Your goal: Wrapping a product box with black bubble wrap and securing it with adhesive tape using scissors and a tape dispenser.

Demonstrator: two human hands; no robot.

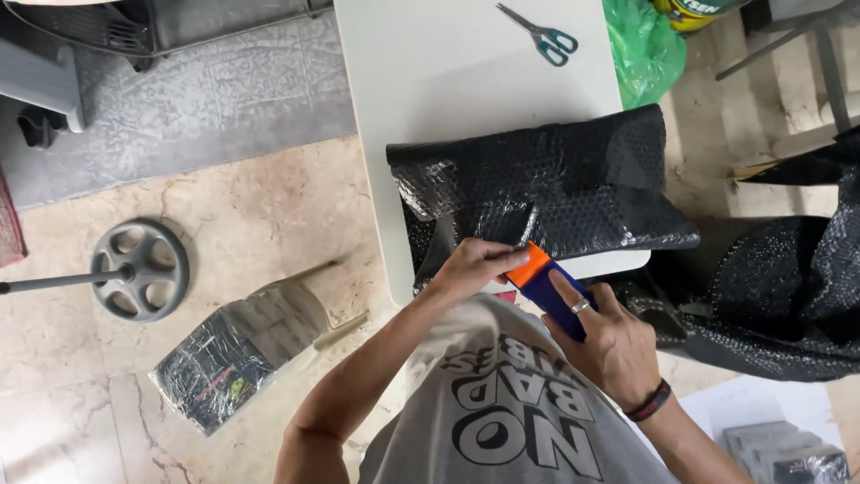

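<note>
The fingers of the right hand (609, 336) were wrapped around the blue handle of a tape dispenser with an orange head (548, 285), with the index finger laid along its top. The left hand (475, 266) pinched at the orange head, thumb and fingertips closed where the dispenser met the near edge of a bundle wrapped in black bubble film (546, 184). The step in hand appeared to be sealing that wrap. The next move probably called for pressing the tape end flat on the film and drawing the dispenser along the fold.

The bundle lay across the near end of a white rectangular table (466, 72) and overhung its right edge. Open tabletop lay beyond it, up to a pair of teal-handled scissors (543, 36). More black bubble film (788, 296) crowded the right side.
</note>
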